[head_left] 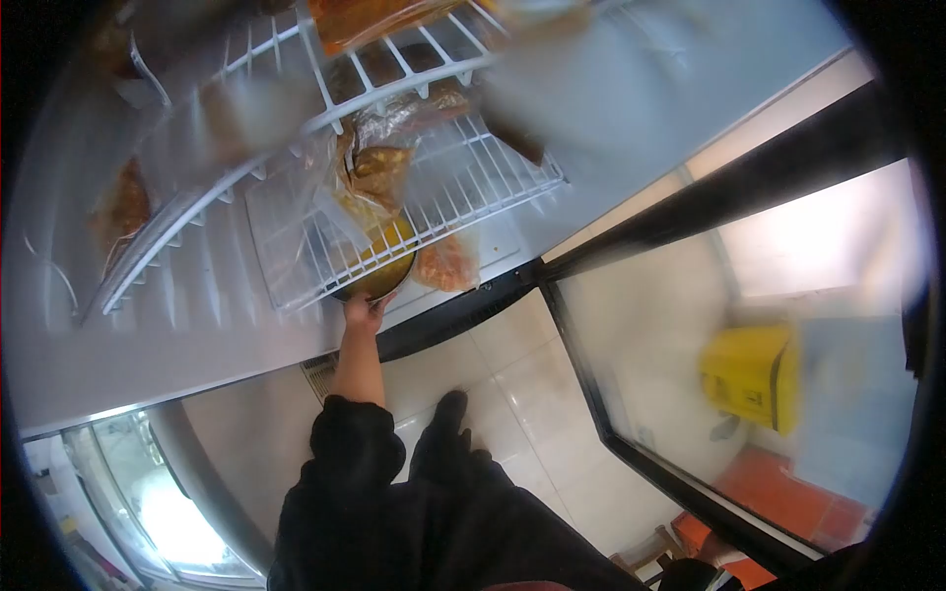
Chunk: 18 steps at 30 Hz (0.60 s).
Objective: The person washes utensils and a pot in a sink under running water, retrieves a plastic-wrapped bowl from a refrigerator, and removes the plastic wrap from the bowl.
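Reaching into an open fridge, my left hand (366,311) grips the near rim of a dark-edged bowl (394,266) with yellowish contents. The bowl sits under a white wire shelf (473,210), partly hidden by its bars. On that shelf lie clear plastic bags, one with a brown-orange food (382,169). Beside the bowl, a bag of orange-pink food (448,263) lies on the fridge floor. At the lower right, my right hand (724,552) is by the frame of the glass door (631,325); its fingers are mostly hidden.
Higher up, another wire shelf (384,91) carries an orange package (379,20) and blurred bags. The swung-out door stands to my right; through its glass show a yellow container (754,374) and red-orange surfaces (778,492). Pale floor tiles (512,384) lie below, with my shoe (451,406) on them.
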### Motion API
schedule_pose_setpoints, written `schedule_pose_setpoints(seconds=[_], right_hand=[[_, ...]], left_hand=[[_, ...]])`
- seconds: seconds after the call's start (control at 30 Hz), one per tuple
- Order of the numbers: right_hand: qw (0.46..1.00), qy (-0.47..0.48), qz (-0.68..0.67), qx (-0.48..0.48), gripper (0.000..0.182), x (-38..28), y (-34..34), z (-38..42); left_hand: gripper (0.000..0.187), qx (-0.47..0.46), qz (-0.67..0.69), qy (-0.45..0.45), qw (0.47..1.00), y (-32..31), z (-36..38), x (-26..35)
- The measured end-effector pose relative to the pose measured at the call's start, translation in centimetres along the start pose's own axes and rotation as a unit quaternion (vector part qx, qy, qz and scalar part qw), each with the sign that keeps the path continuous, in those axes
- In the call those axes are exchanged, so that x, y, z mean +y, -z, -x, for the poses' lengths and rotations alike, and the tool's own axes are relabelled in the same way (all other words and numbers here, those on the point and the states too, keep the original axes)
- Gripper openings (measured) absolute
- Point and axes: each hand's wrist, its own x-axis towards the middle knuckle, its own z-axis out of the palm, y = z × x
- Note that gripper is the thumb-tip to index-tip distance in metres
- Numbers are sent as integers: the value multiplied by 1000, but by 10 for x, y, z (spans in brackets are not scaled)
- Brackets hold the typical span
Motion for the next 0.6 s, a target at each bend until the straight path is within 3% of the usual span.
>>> schedule_pose_setpoints(seconds=[0.03, 0.13, 0.2, 0.23, 0.27, 0.3, 0.4, 0.5, 0.53, 0.57, 0.6], right_hand=[[1000, 0, 6, 3, 49, -1, -1, 0], [999, -23, -20, 12, 50, -3, 0, -1], [995, -55, -79, 22, 49, -1, 5, -6], [997, -44, -59, -9, 49, 3, 18, -15], [998, -34, -39, -41, 49, 7, 36, -25], [997, -23, -20, -74, 49, 10, 44, -32], [994, -78, -74, -12, 49, 4, 34, -26], [998, -30, -46, -3, 49, -4, 7, -2], [991, -85, -101, 26, 49, -22, -17, 19], [998, -47, -41, -11, 57, -14, -3, 11], [995, -64, -76, -23, 54, -10, 15, 5]], left_hand=[[32, 27, 17, 21, 999, 2, 6, -1], [36, -13, 30, -24, 999, 7, 29, -10], [35, 21, 41, 30, 998, 10, 46, -12], [35, 39, 46, 57, 997, 15, 55, -13], [29, -42, 43, 54, 997, 32, 59, -18], [30, -25, 20, 58, 998, 35, 72, -19], [30, 19, -74, 79, 994, 47, 114, -29], [28, 77, -62, 95, 991, 38, 181, -33], [30, 15, -91, 115, 989, 46, 200, -34], [30, 17, -102, 119, 987, 41, 223, -31], [30, 21, -113, 123, 986, 37, 251, -32]])
